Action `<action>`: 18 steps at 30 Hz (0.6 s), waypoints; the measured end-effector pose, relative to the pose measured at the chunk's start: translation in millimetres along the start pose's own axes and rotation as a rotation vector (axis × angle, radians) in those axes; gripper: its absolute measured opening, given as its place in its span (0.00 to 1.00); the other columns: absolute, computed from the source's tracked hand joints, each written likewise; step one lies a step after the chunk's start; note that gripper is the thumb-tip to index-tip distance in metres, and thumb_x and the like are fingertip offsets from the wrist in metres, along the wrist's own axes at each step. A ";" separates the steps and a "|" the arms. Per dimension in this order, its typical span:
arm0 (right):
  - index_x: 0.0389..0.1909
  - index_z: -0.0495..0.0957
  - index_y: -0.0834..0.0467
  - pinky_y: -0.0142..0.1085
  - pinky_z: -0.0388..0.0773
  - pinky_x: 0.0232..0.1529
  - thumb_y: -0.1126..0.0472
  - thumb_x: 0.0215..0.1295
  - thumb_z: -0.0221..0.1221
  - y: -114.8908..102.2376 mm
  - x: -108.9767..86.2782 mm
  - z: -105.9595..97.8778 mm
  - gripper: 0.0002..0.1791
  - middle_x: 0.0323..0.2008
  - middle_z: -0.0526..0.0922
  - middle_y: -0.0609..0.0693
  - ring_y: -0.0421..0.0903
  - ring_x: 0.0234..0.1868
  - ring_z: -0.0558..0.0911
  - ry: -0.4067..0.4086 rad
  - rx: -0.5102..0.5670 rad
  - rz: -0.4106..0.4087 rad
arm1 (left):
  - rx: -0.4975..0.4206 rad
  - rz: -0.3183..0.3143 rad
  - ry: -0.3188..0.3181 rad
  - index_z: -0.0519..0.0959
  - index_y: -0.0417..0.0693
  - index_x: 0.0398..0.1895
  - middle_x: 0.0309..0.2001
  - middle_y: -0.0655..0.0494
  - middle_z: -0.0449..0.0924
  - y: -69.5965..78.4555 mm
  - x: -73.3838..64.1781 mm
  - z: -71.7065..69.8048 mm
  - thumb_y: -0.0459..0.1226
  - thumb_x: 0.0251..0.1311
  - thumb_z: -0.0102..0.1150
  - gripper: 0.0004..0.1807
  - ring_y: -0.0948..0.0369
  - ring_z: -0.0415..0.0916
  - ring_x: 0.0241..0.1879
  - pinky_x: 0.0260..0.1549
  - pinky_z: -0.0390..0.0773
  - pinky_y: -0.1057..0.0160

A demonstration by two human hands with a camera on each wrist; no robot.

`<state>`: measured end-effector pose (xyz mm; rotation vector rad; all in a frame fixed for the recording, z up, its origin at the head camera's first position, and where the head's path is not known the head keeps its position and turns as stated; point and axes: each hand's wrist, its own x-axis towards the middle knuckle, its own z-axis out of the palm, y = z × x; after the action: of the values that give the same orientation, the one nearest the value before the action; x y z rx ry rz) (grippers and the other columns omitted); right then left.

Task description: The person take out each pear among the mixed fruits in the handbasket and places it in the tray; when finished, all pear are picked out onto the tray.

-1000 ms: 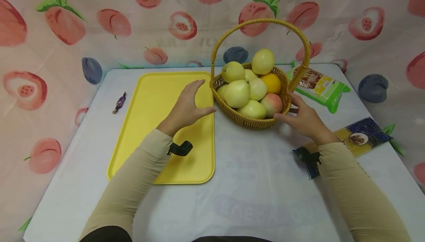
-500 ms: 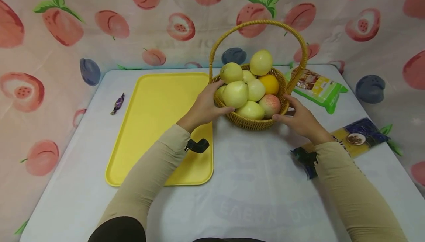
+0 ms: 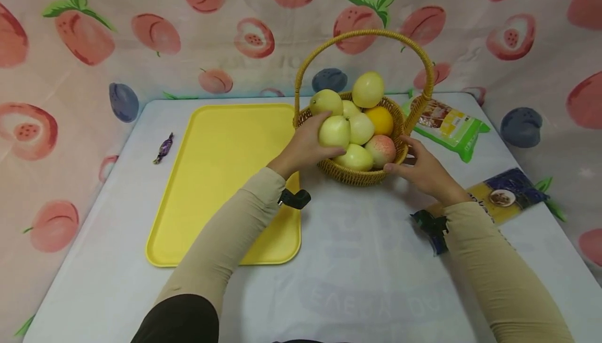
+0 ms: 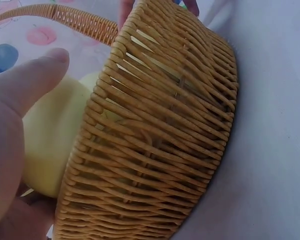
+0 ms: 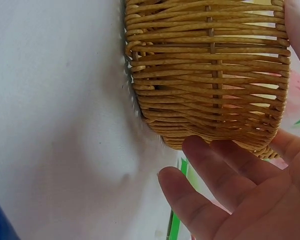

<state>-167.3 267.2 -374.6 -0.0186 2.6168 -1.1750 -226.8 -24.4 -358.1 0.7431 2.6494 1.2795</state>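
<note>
A wicker basket (image 3: 355, 178) with a tall arched handle holds several pale yellow-green fruits, an orange (image 3: 380, 120) and a peach (image 3: 381, 149). My left hand (image 3: 308, 145) reaches over the basket's left rim. Its thumb and fingers curve round the front-left pale yellow-green fruit (image 3: 335, 131), which still lies among the others. The left wrist view has this round, smooth fruit (image 4: 52, 137) between thumb and fingers, right beside the woven rim. My right hand (image 3: 425, 171) grips the basket's right side, thumb at the rim and fingers (image 5: 205, 162) against the outer wall.
Left of the basket lies a yellow tray (image 3: 226, 144), with a purple-wrapped candy (image 3: 164, 148) beyond its left edge. Behind the right hand is a green food packet (image 3: 449, 126). A blue and yellow packet (image 3: 505, 196) lies partly under the right forearm.
My left hand has moved right, from above the tray over the basket rim, and closed round a pale yellow-green fruit. The right hand has stayed at the basket's side.
</note>
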 end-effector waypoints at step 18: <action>0.81 0.33 0.56 0.64 0.62 0.64 0.36 0.63 0.64 0.0 -1.5 0.1 0.62 0.78 0.43 0.65 0.68 0.71 0.59 -0.019 0.040 0.025 | -0.020 0.025 0.028 0.61 0.45 0.75 0.68 0.48 0.67 -4.6 2.4 5.6 0.49 0.56 0.73 0.47 0.53 0.66 0.64 0.58 0.71 0.54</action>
<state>-165.9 267.3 -374.3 0.0112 2.5690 -1.2121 -229.0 -21.7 -365.0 0.7635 2.6527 1.3303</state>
